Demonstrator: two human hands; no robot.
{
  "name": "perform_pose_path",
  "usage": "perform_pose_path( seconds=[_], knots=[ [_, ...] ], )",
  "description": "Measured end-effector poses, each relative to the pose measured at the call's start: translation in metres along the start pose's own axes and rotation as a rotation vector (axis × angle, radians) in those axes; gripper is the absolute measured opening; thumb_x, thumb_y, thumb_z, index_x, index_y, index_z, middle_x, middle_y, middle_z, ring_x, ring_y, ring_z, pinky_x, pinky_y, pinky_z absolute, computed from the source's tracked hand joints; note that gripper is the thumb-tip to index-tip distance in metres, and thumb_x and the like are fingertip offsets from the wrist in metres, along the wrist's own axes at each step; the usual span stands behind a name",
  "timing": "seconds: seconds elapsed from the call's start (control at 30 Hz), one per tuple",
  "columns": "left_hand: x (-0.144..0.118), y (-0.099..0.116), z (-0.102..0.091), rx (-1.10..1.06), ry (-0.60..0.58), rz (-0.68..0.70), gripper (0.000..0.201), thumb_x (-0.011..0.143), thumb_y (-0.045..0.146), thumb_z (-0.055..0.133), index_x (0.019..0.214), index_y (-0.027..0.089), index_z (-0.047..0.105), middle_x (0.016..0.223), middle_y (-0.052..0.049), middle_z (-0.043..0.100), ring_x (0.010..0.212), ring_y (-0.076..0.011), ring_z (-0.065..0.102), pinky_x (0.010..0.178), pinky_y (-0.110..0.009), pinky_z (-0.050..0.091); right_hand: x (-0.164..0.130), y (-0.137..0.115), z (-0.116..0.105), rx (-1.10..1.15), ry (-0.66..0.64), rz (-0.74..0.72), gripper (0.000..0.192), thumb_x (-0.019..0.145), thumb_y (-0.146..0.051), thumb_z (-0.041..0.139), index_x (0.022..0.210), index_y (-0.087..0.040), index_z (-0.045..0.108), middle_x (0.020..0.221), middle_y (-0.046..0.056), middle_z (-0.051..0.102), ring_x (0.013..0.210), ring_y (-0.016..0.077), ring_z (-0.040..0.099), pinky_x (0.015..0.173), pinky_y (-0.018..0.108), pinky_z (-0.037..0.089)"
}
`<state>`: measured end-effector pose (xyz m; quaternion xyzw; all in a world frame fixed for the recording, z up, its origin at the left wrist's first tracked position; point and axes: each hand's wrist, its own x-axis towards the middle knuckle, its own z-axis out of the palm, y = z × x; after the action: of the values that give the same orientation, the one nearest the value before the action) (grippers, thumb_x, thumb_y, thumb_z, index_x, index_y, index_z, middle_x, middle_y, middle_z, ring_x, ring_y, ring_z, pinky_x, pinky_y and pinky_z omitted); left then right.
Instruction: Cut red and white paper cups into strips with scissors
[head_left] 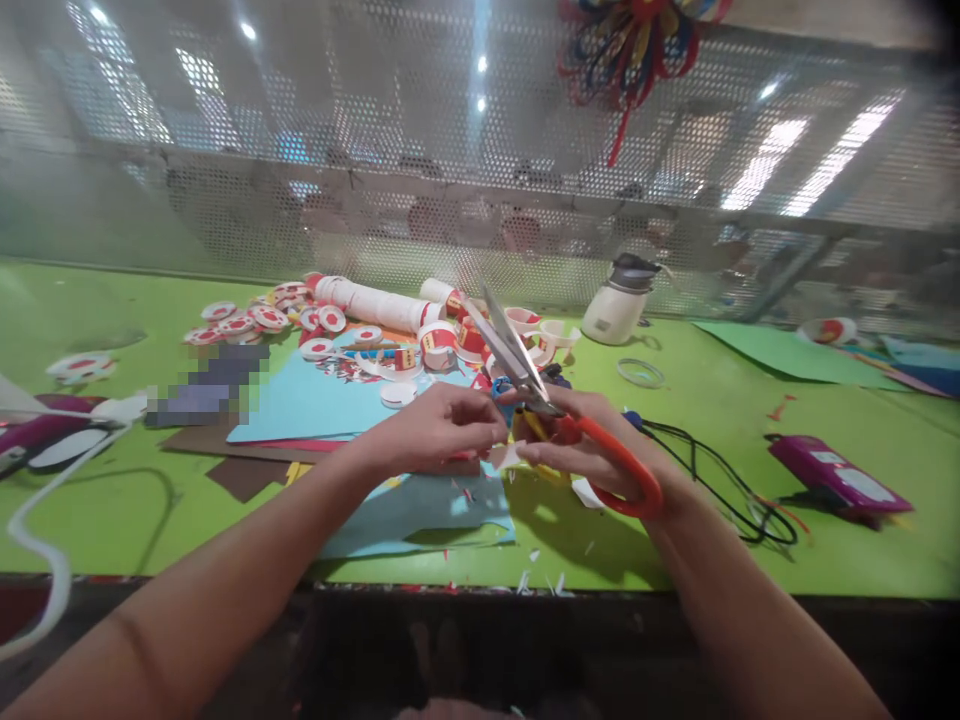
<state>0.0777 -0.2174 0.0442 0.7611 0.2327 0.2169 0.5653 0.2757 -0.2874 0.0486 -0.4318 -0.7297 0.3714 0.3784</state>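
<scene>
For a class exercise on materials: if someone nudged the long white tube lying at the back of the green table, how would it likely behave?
The white tube lies on its side on the green table, so a sideways nudge would probably roll it. It looks like rolled paper or card, so likely light and easily dented. The paper rings beside it might stop it early.

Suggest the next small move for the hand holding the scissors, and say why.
Probably close the blades on the small paper piece. The right hand holds the orange-handled scissors with blades parted and pointing up, while the left hand pinches the piece right beside them.
</scene>
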Motion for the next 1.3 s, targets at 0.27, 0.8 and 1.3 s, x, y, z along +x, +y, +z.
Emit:
perform_pose_path(
  seconds=[0.27,0.8,1.3],
  knots=[
    [-0.003,0.007,-0.005,0.282,-0.071,0.009,0.015,0.072,0.026,0.059,0.07,0.013,0.067,0.058,-0.001,0.058,0.052,-0.0089,0.045,0.048,-0.02,0.033,0.002,-0.001,0.003,-0.006,-0.028,0.023,0.044,0.079,-0.024,0.064,0.123,-0.02,0.055,0.073,-0.003,0.054,0.061,0.0107,0.048,0.054,0.023,0.041],
    [-0.001,0.009,-0.018,-0.457,0.532,0.102,0.018,0.072,0.027,0.066,0.064,0.014,0.057,0.06,0.001,0.052,0.057,-0.0087,0.045,0.056,-0.024,0.033,0.003,-0.004,0.03,-0.15,0.256,-0.013,0.039,0.09,-0.049,0.041,0.095,-0.017,0.063,0.065,0.002,0.057,0.057,0.0165,0.054,0.053,0.029,0.044],
    [-0.008,0.023,-0.019,-0.594,0.771,0.21,0.012,0.069,0.022,0.068,0.066,0.015,0.058,0.071,-0.003,0.063,0.067,-0.0117,0.055,0.067,-0.026,0.045,-0.009,0.001,0.054,-0.3,0.19,-0.067,0.047,0.089,-0.06,0.033,0.111,-0.026,0.057,0.063,-0.002,0.051,0.054,0.0133,0.049,0.051,0.024,0.037]
  ],
)
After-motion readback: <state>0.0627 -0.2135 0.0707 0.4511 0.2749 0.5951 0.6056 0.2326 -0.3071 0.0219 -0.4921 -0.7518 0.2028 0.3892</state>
